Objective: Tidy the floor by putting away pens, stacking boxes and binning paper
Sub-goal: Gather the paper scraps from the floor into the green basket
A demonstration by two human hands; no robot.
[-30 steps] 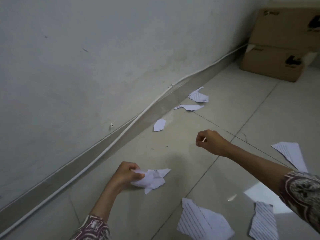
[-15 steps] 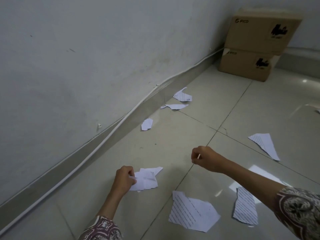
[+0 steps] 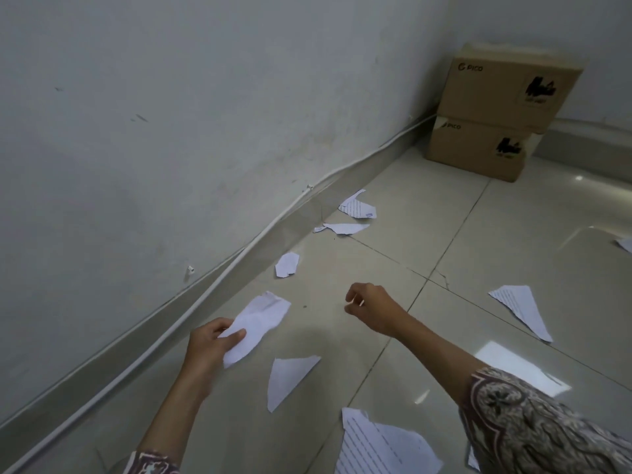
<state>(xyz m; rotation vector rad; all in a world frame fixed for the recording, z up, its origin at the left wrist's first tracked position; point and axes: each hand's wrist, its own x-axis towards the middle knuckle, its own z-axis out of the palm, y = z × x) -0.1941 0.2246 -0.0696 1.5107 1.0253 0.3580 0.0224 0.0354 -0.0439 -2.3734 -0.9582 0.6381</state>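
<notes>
My left hand (image 3: 212, 343) pinches a creased white paper piece (image 3: 254, 325) just above the tiled floor, near the wall. A white triangular scrap (image 3: 290, 378) lies on the floor right beside it. My right hand (image 3: 372, 307) hovers further right with curled fingers, and a tiny white sliver shows between them. Torn lined paper lies around: a large sheet (image 3: 383, 446) at the bottom, a long piece (image 3: 523, 309) to the right, a small scrap (image 3: 287, 265) ahead, and two scraps (image 3: 357, 208) (image 3: 345, 228) by the skirting.
Two brown cardboard boxes stand stacked in the far corner, the upper box (image 3: 506, 83) on the lower box (image 3: 478, 148). A white cable (image 3: 239, 254) runs along the skirting of the left wall. Another paper bit (image 3: 624, 243) sits at the right edge.
My left hand has lifted one paper piece off the floor, and a triangular scrap now lies beside it. The view has swung to show more of the boxes. My right hand stays curled.
</notes>
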